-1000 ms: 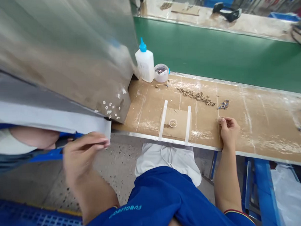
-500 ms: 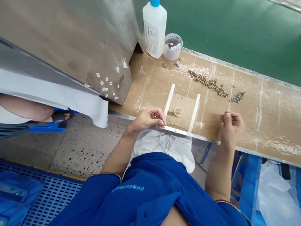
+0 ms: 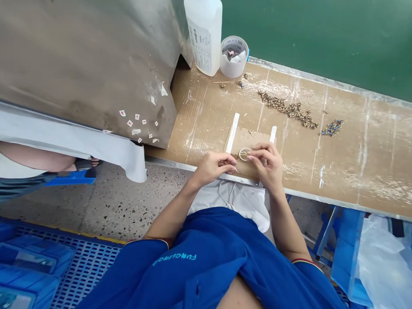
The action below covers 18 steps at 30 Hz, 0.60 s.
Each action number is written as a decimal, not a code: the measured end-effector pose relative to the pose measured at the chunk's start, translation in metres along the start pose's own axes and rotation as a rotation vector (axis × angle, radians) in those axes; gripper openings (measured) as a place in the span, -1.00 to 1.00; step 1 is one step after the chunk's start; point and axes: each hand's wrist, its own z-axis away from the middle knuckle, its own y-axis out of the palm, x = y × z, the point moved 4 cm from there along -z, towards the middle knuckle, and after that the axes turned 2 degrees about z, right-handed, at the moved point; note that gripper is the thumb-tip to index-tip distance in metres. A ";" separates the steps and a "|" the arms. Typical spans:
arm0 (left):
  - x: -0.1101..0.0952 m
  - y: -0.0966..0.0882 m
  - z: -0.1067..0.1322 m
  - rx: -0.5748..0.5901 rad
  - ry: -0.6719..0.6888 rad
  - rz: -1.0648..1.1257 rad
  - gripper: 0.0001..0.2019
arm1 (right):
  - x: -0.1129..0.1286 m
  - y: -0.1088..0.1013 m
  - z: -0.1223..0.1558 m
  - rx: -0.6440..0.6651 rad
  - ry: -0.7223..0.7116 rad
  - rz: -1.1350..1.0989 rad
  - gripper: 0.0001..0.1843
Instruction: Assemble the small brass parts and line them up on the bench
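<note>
A long surface (image 3: 368, 167) topped with scuffed cardboard runs in front of a person in a blue shirt (image 3: 203, 258). A green panel (image 3: 323, 33) rises behind it, and a big steel housing (image 3: 81, 73) crowds its left end. Near that housing stand a white squeeze bottle (image 3: 204, 33) and a small white tub (image 3: 233, 59). A loose line of brass pieces (image 3: 287, 109) lies farther along, with a little cluster of bluish pieces (image 3: 331, 128) beyond it. Right in front of the person, two white strips (image 3: 232, 133) flank a cardboard square (image 3: 251, 141).

Both hands work close together over that square. The left hand (image 3: 213, 167) is curled, its fingertips pinched almost closed, with nothing visible between them. The right hand (image 3: 264, 163) curves its fingers down at a small pale ring (image 3: 244, 154), which sits at the square's near edge. Whether it has hold of the ring, I cannot tell. Work this small looks best done with fingertips alone and steady wrists.
</note>
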 end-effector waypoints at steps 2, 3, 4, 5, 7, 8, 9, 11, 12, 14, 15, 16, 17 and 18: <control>0.000 0.000 0.001 -0.008 0.015 0.000 -0.81 | 0.004 0.003 -0.007 0.046 -0.076 0.068 -0.87; 0.000 0.000 0.001 -0.016 0.024 -0.004 -0.81 | 0.006 0.004 -0.010 0.066 -0.107 0.109 -0.84; 0.001 0.000 0.000 -0.028 0.036 -0.017 -0.80 | 0.007 0.004 -0.013 0.078 -0.131 0.154 -0.82; 0.001 0.000 0.000 -0.045 0.049 -0.036 -0.80 | 0.008 0.003 -0.015 0.082 -0.150 0.198 -0.81; 0.001 0.000 0.000 -0.075 0.081 -0.088 -0.80 | 0.009 -0.001 -0.017 0.089 -0.178 0.241 -0.81; 0.001 0.001 0.000 -0.083 0.098 -0.115 -0.81 | 0.008 -0.003 -0.017 0.100 -0.184 0.232 -0.82; 0.001 0.001 0.000 -0.086 0.117 -0.139 -0.81 | 0.008 -0.004 -0.017 0.112 -0.181 0.209 -0.82; -0.001 0.002 0.001 -0.089 0.157 -0.180 -0.83 | 0.006 -0.005 -0.015 0.125 -0.150 0.146 -0.82; -0.002 0.002 0.001 -0.092 0.174 -0.199 -0.83 | 0.005 -0.005 -0.015 0.114 -0.123 0.115 -0.82; -0.003 0.002 0.001 -0.100 0.201 -0.231 -0.84 | 0.003 -0.007 -0.012 0.052 -0.059 0.045 -0.82; -0.003 0.001 0.001 -0.104 0.211 -0.240 -0.84 | 0.002 -0.009 -0.011 0.010 -0.026 -0.002 -0.82; -0.003 0.001 0.001 -0.104 0.216 -0.245 -0.84 | 0.002 -0.010 -0.008 -0.033 0.008 -0.055 -0.82; -0.003 0.001 0.001 -0.101 0.218 -0.244 -0.85 | 0.002 -0.012 -0.006 -0.073 0.044 -0.106 -0.82; -0.002 0.001 0.001 -0.094 0.215 -0.241 -0.85 | 0.003 -0.014 -0.002 -0.102 0.080 -0.149 -0.81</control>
